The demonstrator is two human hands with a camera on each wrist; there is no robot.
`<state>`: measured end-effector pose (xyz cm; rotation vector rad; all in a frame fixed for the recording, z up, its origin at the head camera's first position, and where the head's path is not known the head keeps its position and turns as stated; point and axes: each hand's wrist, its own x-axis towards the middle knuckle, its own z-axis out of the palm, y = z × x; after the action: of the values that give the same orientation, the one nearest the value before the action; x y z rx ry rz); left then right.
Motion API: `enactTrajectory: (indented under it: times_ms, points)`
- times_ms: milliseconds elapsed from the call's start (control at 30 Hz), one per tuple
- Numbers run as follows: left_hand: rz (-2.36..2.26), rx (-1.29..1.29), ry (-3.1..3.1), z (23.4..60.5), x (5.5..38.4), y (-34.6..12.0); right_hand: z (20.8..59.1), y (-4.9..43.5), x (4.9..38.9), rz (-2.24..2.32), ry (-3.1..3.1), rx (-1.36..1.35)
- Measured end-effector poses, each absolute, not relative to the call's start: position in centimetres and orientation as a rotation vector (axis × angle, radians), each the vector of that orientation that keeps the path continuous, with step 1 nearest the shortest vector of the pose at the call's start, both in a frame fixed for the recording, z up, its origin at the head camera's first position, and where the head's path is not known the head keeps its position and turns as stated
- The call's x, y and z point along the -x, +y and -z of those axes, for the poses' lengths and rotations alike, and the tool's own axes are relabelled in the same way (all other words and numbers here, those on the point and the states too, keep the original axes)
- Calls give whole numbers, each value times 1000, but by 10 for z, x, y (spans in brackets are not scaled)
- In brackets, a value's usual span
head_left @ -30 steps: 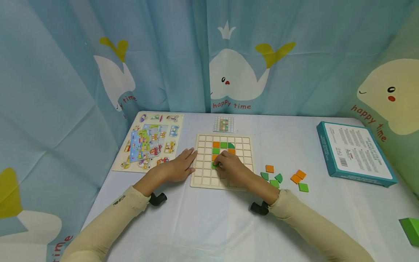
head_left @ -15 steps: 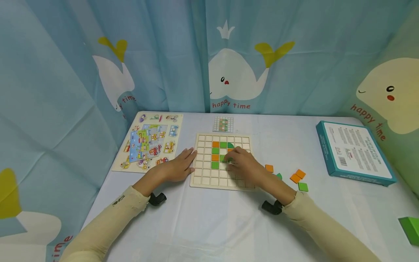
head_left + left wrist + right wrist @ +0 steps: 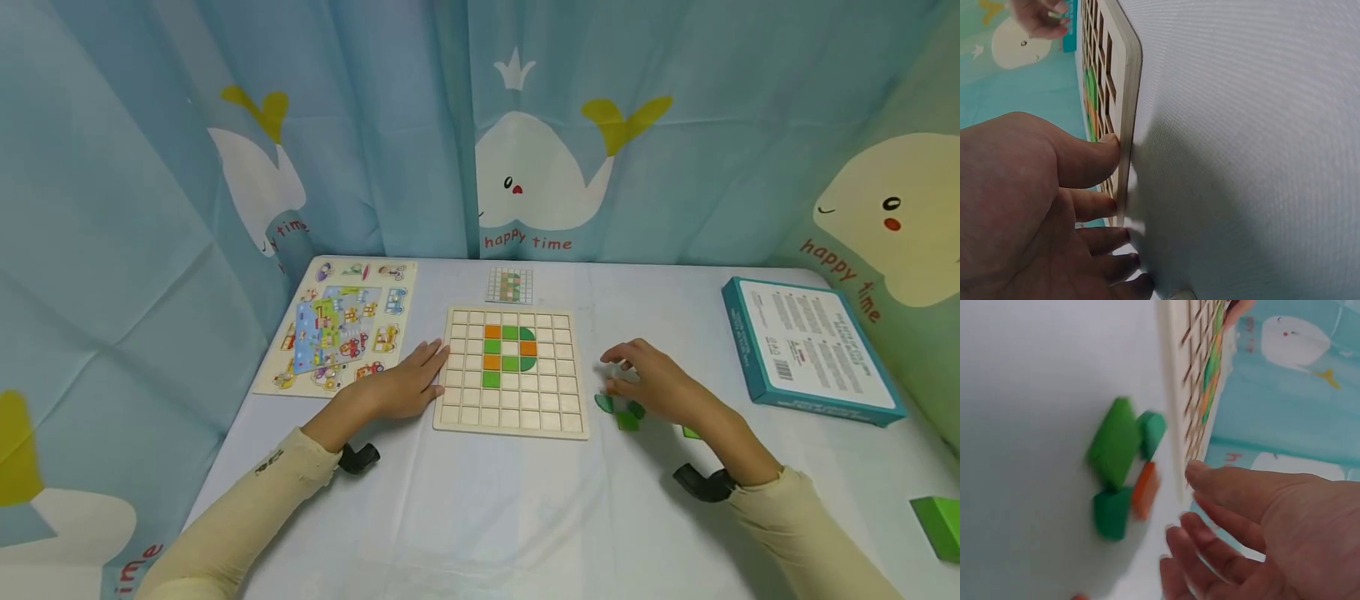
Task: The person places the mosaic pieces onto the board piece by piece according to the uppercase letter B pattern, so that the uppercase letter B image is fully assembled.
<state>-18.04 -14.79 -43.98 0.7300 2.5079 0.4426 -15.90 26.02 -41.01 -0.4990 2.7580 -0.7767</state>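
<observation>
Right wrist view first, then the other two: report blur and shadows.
Right wrist: the bright green tile is blurred; left wrist: a broad shadow spreads over the white tabletop beside the left hand; head: the grid board looks fairly crisp, a faint shadow lies near the right hand.

Up at the head, one camera looks forward and down over the desk (image 3: 465, 508); both wrist ones, rolled sideways, look low across it from close in, all three catching the grid board (image 3: 538, 392) and whale-print curtain (image 3: 420, 167).
</observation>
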Motion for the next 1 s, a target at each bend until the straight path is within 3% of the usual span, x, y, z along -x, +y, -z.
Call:
enactTrajectory:
  times_ms: [1000]
  points:
    - [-450, -732, 2516, 435, 177, -147, 438, 268, 160, 764, 2828, 480]
